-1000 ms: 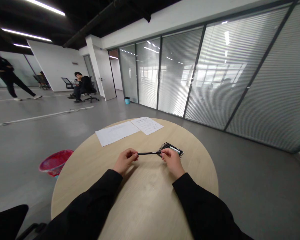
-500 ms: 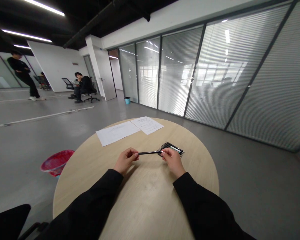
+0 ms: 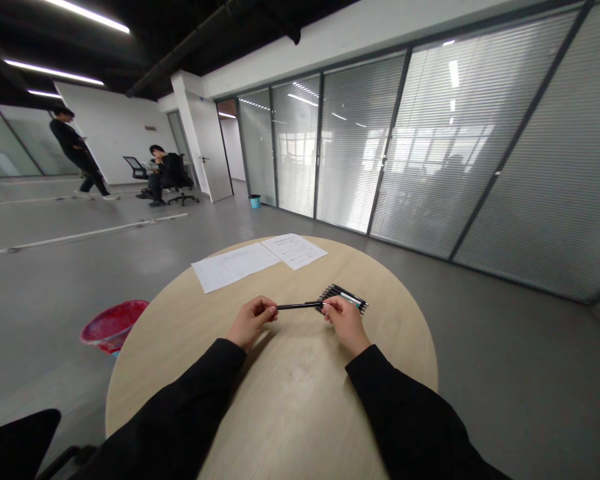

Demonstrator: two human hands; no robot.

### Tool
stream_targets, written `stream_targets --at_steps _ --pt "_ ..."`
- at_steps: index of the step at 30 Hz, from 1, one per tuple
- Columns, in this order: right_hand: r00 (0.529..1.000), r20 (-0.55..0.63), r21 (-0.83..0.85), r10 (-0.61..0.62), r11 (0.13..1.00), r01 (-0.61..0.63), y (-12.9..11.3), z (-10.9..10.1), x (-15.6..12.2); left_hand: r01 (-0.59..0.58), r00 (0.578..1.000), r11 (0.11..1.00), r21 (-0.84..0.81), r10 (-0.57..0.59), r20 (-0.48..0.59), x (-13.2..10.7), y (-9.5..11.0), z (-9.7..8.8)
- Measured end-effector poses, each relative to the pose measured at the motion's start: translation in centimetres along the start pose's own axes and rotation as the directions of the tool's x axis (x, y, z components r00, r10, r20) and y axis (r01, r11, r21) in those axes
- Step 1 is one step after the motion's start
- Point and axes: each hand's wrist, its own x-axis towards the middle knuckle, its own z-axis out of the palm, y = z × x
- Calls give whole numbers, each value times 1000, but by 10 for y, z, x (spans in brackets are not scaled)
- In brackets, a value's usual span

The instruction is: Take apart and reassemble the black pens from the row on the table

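Note:
A slim black pen (image 3: pixel 300 306) lies level between my hands, just above the round light-wood table (image 3: pixel 280 400). My left hand (image 3: pixel 253 323) pinches its left end. My right hand (image 3: pixel 347 325) grips its right end, right beside a bundle of black pens (image 3: pixel 344 297) lying on the tabletop. The hand hides part of that bundle. Two white paper sheets (image 3: pixel 235 267) (image 3: pixel 294 251) lie beyond my hands at the far edge of the table, and neither hand touches them.
A red bucket (image 3: pixel 114 325) stands beyond the table's left edge. A black chair back (image 3: pixel 17 445) shows at lower left. A person (image 3: pixel 77 150) walks at far left, and another (image 3: pixel 165 175) sits further back. A glass wall with blinds (image 3: pixel 430 147) runs along the right.
The standing person at far left has walked rightward. My hands and the pen stay almost where they were.

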Motion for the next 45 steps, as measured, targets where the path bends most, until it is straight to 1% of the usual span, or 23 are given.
stream_targets --at_steps 6,20,27,33,39,45 --pt "1000 6 -23 -13 1000 13 -3 0 -1 -7 1000 999 -31 7 6 2 -6 -2" --pt "999 12 -50 -34 998 35 -7 0 -4 -6 1000 1000 -26 6 18 0 1 0" --pt "999 17 -77 -44 996 45 -8 0 -4 -5 1000 999 -35 5 19 1 -1 0" --pt "999 26 -83 -22 996 24 -8 1 -4 -6 1000 1000 -24 6 14 0 -2 -1" --pt "998 38 -138 -55 989 59 -14 0 -7 -4 1000 999 -35 4 11 1 -4 -1" --pt "996 46 -196 -72 977 80 -20 -1 -8 -8 1000 999 -31 8 6 0 -1 0"
